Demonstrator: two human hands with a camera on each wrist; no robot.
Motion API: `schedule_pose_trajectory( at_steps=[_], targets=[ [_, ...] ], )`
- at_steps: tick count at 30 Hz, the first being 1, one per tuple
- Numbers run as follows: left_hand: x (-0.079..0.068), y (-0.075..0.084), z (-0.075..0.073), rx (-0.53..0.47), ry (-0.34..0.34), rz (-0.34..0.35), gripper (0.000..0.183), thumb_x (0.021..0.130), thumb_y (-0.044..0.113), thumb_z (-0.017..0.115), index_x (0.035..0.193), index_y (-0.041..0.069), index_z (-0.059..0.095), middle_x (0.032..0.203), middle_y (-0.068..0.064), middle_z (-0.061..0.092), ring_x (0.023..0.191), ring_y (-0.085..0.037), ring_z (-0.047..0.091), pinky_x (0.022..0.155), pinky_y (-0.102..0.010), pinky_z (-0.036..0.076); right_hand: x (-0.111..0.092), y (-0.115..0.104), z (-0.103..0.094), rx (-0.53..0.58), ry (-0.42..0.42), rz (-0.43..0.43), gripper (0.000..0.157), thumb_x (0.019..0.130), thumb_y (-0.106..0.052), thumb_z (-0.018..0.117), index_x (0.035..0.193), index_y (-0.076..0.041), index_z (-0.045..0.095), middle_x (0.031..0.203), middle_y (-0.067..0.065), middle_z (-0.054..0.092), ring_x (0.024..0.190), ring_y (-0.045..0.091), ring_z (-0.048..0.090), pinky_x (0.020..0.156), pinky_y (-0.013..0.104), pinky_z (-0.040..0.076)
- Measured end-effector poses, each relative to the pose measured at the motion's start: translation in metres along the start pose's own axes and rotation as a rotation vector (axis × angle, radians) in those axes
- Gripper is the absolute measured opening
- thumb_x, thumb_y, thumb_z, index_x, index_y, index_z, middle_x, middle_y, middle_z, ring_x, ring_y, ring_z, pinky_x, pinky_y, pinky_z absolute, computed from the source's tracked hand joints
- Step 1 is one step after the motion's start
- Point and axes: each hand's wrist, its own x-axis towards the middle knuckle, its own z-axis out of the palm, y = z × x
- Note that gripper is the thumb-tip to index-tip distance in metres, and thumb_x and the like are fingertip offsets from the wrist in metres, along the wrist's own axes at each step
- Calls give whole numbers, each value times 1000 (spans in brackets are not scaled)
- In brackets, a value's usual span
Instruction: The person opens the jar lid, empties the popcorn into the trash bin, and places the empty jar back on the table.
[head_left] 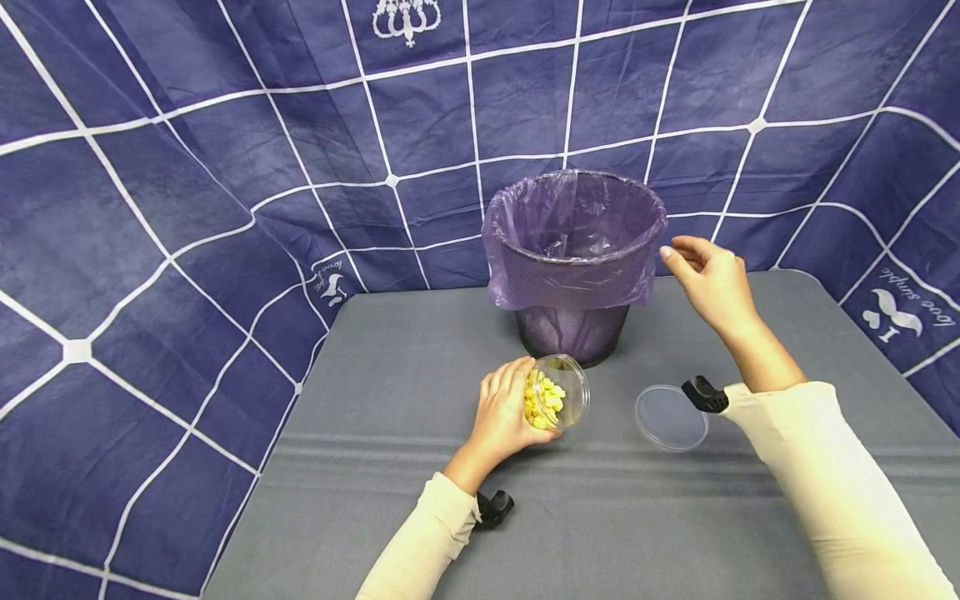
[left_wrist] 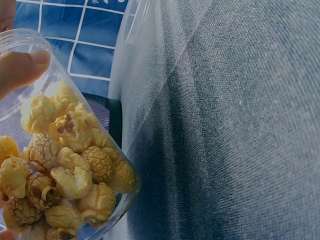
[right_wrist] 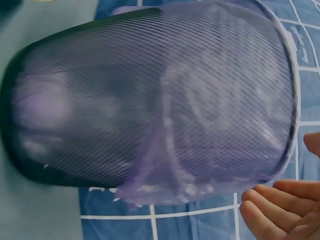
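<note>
Left hand [head_left: 504,412]: fingers curl round tilted clear jar [head_left: 579,392] holding yellow popcorn [left_wrist: 65,170] | jar: just in front of mesh bin [head_left: 572,333] with purple liner [head_left: 577,283] | right hand [head_left: 716,279]: fingers loosely bent, thumb apart, beside bin's rim | clear round lid [head_left: 672,418]: flat on grey tabletop [head_left: 390,375], right of jar

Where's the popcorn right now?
In the head view, the popcorn is just below the middle, inside the tilted clear plastic jar in the left hand, in front of the purple-lined mesh bin and left of the round clear lid.
</note>
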Motion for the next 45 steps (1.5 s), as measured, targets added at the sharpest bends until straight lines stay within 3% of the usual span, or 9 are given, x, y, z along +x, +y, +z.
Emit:
schedule_pose_trajectory(
  at_steps=[3, 5, 10, 15, 19, 28, 36, 41, 45],
  targets=[
    [-1, 1, 0, 0, -5, -7, 105, 42, 49, 83, 128, 7, 39, 127, -6, 43, 116, -23, 39, 93, -40, 29, 16, -5, -2, 75, 3, 69, 51, 88, -37, 53, 118, 4, 55, 108, 22, 59, 77, -8, 54, 66, 9, 40],
    [-2, 1, 0, 1, -11, -11, 104, 42, 49, 83, 127, 8, 39, 128, -6, 43, 116, -23, 38, 93, -40, 29, 26, -6, -1, 147, -16, 107, 54, 88, -36, 53, 121, 6, 51, 112, 24, 56, 72, -11, 52, 68, 10, 42],
    [-3, 1, 0, -1, -10, -13, 104, 42, 50, 82, 127, 7, 40, 128, -6, 43, 116, -23, 38, 93, -40, 29, 42, -6, 3, 376, -77, 203, 60, 88, -27, 55, 128, 13, 37, 123, 31, 44, 80, -3, 56, 80, 20, 45],
    [-3, -1, -1, -5, -2, -21, 104, 43, 50, 82, 127, 7, 40, 127, -5, 43, 116, -22, 38, 94, -40, 29, 45, -6, 6, 603, -101, 299, 64, 86, -15, 59, 132, 15, 27, 130, 35, 32, 92, 4, 56, 79, 17, 44],
    [-2, -8, -6, -10, 32, -46, 104, 43, 49, 82, 127, 6, 40, 126, -6, 44, 116, -23, 39, 95, -40, 28, 44, -6, 7, 684, -88, 325, 65, 84, -13, 61, 133, 14, 27, 131, 35, 32, 90, 6, 57, 76, 17, 45],
    [21, -35, -41, -28, 214, -156, 104, 41, 43, 85, 126, 3, 41, 125, -10, 46, 114, -26, 41, 95, -40, 29, 44, -7, 11, 721, -69, 295, 62, 83, -9, 62, 128, 18, 31, 115, 26, 44, 79, 2, 58, 72, 15, 46],
    [51, -45, -81, 6, 362, -251, 104, 41, 40, 86, 126, 1, 41, 123, -12, 47, 112, -27, 42, 90, -42, 32, 45, -8, 10, 731, -76, 297, 64, 82, -9, 63, 129, 18, 30, 118, 30, 38, 77, 1, 58, 72, 16, 46],
    [74, -45, -106, 38, 416, -260, 104, 41, 39, 86, 127, 2, 40, 125, -11, 45, 114, -26, 39, 91, -43, 31, 45, -10, 9, 728, -82, 303, 65, 82, -10, 63, 130, 17, 28, 124, 34, 33, 78, 0, 57, 75, 17, 46],
    [95, -42, -124, 94, 410, -225, 104, 43, 41, 85, 128, 4, 38, 127, -10, 43, 116, -27, 37, 93, -42, 28, 45, -10, 9, 727, -79, 293, 64, 83, -9, 62, 130, 18, 29, 122, 34, 35, 77, 0, 57, 74, 16, 46]
  ],
)
